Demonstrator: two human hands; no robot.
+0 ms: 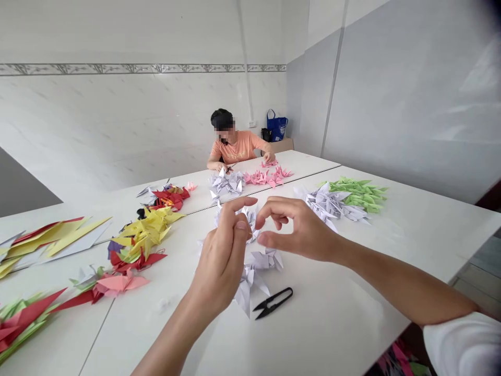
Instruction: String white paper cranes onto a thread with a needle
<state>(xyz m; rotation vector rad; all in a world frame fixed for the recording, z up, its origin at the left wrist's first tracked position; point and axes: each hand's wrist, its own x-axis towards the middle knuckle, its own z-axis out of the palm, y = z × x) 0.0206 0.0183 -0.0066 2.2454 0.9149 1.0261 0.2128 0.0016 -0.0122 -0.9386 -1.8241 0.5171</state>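
The left hand point(224, 253) is curled, the right hand point(299, 230) bent with fingers slightly parted; any hold is unclear. Black snips point(266, 302) lie beside white paper cranes point(268, 259).

A white, softly creased right sleeve point(464, 344) is showing a rounded hem; 2 bare forearms point(391, 284) are tapering into a bare left hand point(224, 250) and right hand point(297, 230).

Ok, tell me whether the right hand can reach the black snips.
Probably yes: the black snips lie uncovered on the table, close below the right hand in this view, with nothing seen blocking the way.
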